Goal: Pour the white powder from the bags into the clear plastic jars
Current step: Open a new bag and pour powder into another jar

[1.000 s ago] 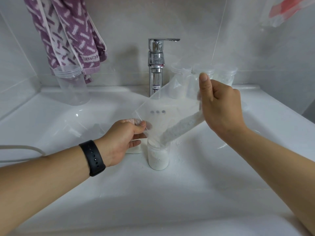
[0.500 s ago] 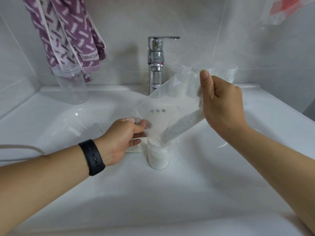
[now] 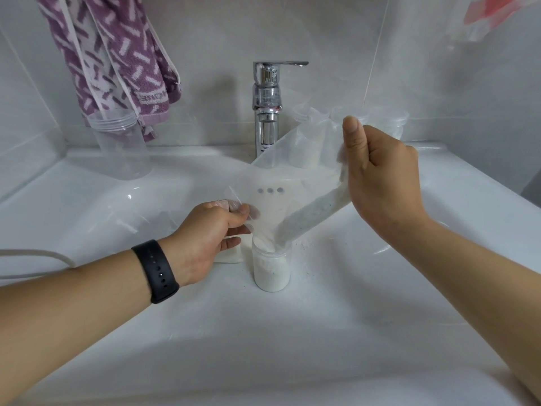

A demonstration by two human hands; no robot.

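Note:
A clear plastic bag (image 3: 281, 183) with three dark dots hangs tilted over the sink, its lower corner in the mouth of a small clear jar (image 3: 271, 269). White powder lies in a band along the bag's lower right edge and runs down into the jar, which is mostly full. My left hand (image 3: 210, 230) pinches the bag's left corner, low and just left of the jar. My right hand (image 3: 380, 177) grips the bag's upper right edge and holds it higher. A second filled jar (image 3: 231, 256) stands behind my left hand, mostly hidden.
The white sink (image 3: 263, 332) holds the jars. A chrome tap (image 3: 266, 109) rises at the back. A larger empty clear jar (image 3: 121, 148) stands back left under a purple towel (image 3: 117, 54). Several jars (image 3: 392, 121) line the back right ledge. A grey cable (image 3: 38, 256) crosses at left.
The bag has tipped slightly and the powder band has slid further down toward the jar, whose level has risen a little. Both hands hold their places.

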